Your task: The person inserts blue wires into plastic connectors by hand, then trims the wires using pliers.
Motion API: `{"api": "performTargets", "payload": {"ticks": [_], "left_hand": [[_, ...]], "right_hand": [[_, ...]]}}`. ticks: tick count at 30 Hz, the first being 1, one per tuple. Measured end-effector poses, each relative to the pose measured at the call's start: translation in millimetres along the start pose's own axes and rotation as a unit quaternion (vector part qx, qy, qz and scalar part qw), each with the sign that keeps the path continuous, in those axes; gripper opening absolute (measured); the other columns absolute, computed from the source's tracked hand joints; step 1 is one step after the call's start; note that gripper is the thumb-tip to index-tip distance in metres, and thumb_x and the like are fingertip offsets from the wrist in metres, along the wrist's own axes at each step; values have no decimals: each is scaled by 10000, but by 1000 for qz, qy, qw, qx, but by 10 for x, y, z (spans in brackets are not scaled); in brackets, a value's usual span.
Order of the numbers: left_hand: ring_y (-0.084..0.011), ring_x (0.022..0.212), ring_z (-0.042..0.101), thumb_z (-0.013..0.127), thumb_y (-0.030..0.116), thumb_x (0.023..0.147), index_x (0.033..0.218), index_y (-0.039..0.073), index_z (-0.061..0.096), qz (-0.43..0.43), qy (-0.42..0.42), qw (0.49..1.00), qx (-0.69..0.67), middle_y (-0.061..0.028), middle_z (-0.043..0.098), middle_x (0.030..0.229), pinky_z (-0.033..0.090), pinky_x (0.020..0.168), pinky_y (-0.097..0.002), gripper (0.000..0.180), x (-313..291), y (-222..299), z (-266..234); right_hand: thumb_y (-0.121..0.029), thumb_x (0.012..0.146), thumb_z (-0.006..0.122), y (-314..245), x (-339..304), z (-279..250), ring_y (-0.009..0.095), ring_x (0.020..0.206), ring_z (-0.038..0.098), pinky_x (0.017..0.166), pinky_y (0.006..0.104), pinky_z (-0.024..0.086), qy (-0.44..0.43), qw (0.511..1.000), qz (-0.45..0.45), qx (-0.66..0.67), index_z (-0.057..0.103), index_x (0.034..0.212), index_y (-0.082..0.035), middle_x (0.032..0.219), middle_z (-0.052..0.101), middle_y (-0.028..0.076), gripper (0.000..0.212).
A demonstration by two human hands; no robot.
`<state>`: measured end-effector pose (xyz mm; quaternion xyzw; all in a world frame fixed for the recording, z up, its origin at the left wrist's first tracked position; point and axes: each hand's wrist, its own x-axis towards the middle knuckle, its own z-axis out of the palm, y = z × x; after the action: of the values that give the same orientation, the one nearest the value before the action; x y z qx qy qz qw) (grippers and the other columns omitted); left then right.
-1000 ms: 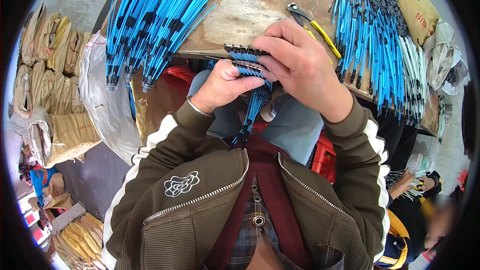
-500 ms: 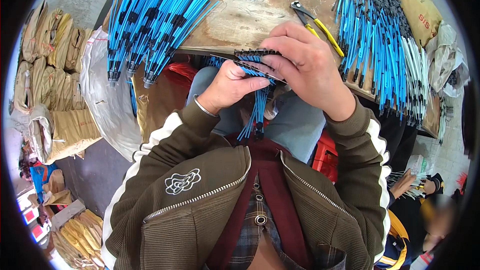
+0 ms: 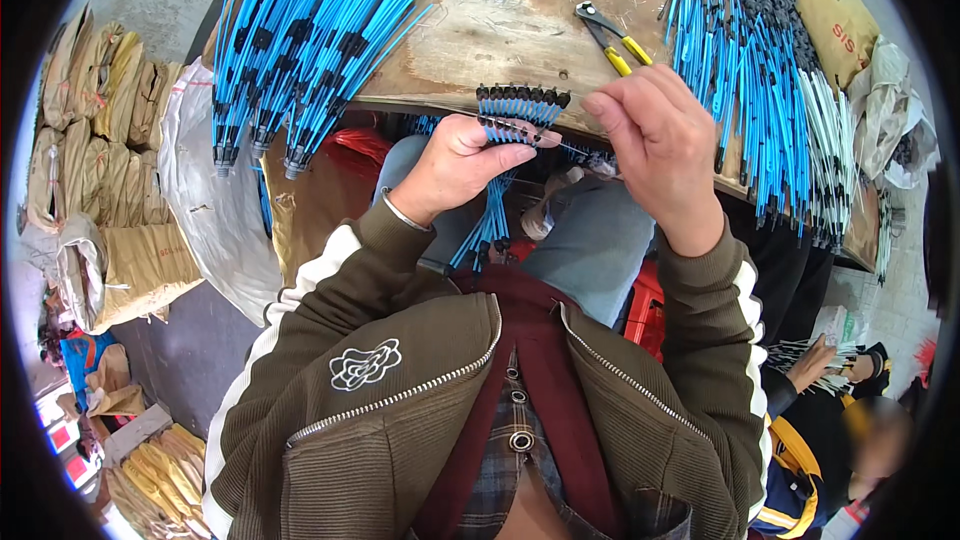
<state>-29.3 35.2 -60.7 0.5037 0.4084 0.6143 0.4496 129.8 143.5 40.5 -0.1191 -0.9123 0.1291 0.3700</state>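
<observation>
My left hand (image 3: 452, 166) is closed round a bundle of thin blue rods with black ends (image 3: 520, 105), above my lap. The black ends fan out in rows over my fingers, and the blue lengths hang below the hand. A flat, clear piece (image 3: 550, 140) shows at the bundle's right side; I cannot tell what it is. My right hand (image 3: 660, 140) is raised to the right, apart from the bundle. Its fingers are curled and thumb and forefinger come together; whether anything small sits between them cannot be seen.
On the wooden table (image 3: 480, 30) lie yellow-handled cutters (image 3: 612, 38). Large blue rod bundles (image 3: 300, 40) stand at the left; more blue rods (image 3: 745, 90) and white rods (image 3: 828, 150) lie at the right. Brown sacks (image 3: 140, 265) are stacked leftward. Another person's hand (image 3: 812, 365) holds white rods.
My right hand has drawn away from the bundle to the right, leaving the rows of black ends uncovered. My left hand still holds the bundle, whose hanging lengths have swung slightly left.
</observation>
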Motion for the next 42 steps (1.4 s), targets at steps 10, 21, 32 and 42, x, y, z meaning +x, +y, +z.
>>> {"api": "performTargets", "payload": {"ticks": [10, 21, 32, 42], "left_hand": [[-197, 950, 622, 563, 22, 858, 1025, -14, 591, -62, 52, 993, -82, -116, 656, 994, 488, 863, -328, 173, 186, 233, -62], [-286, 919, 628, 563, 146, 873, 1054, 9, 550, 42, 33, 996, -70, -195, 620, 1028, 509, 842, -428, 227, 596, 1001, -252], [-340, 832, 635, 583, 286, 825, 921, -4, 647, 157, -115, 972, 130, -183, 642, 937, 517, 713, -358, 313, -328, 473, -98], [-303, 690, 622, 620, 112, 742, 817, -1, 625, 133, -97, 982, 93, -142, 644, 815, 492, 614, -339, 136, -130, 445, -230]], "right_hand": [[-63, 829, 623, 121, -69, -94, 132, 719, 578, 665, 245, 456, 58, 992, 99, 45, 645, 954, -5, 803, 630, 71, 140], [-120, 865, 603, 304, -2, -311, 69, 780, 562, 711, 200, 447, 165, 971, 140, 99, 621, 1049, 3, 858, 634, 23, 222], [-144, 745, 580, 1387, 1101, 430, 339, 718, 611, 655, 414, 487, -35, 987, 62, -141, 666, 750, -55, 759, 630, 169, 124], [-164, 752, 542, 1897, 1364, 1059, 319, 707, 630, 627, 423, 498, -171, 935, 29, -308, 641, 687, -37, 731, 640, 161, 174]]}}
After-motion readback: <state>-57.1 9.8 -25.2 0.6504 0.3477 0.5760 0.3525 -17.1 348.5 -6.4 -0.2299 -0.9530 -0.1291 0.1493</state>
